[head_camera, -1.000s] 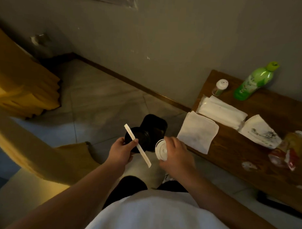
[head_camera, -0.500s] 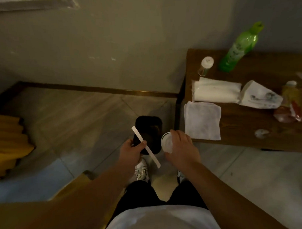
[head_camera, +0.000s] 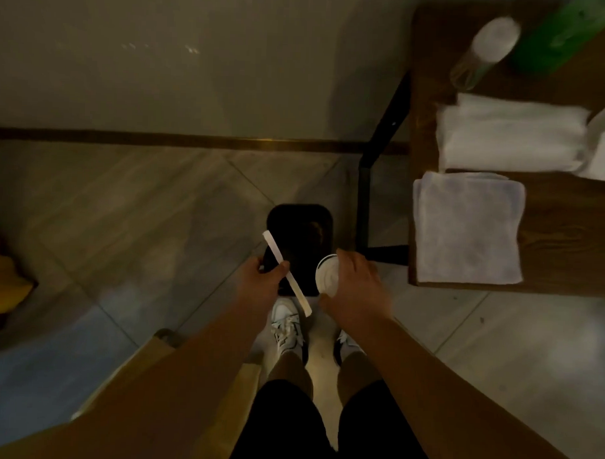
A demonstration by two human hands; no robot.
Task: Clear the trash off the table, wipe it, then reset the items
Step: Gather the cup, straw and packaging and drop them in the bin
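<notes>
Left hand (head_camera: 261, 284) is closed on a paper-wrapped stick (head_camera: 286, 273), right hand (head_camera: 355, 289) on a white lidded cup (head_camera: 327, 275); both are held over a black bin (head_camera: 299, 244) on tiled floor (head_camera: 140, 223), beside the wooden table (head_camera: 569, 221).

We saw a dim room: plain grey-beige wall (head_camera: 183, 70), dark wooden baseboard strip (head_camera: 160, 139), large grey floor tiles (head_camera: 130, 202) with glare patches. Dark brown wooden table (head_camera: 569, 218) on black metal frame (head_camera: 363, 204) stood at right. Yellow fabric furniture (head_camera: 0, 287) at left edge.
</notes>
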